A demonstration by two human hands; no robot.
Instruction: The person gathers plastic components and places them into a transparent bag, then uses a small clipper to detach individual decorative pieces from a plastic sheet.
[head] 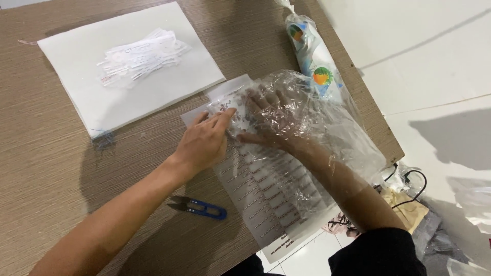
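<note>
Both forearms are bare, with no rings, watch or gloves on the left hand [202, 143] or right hand [271, 120]. A black garment shows at the right elbow.

The worktop [46, 153] shows matt wood grain; the clear plastic bag [307, 117] is glossy and crinkled, the white sheet [76, 82] looks like soft matt cloth, and the snips [197, 206] have blue plastic handles
</note>
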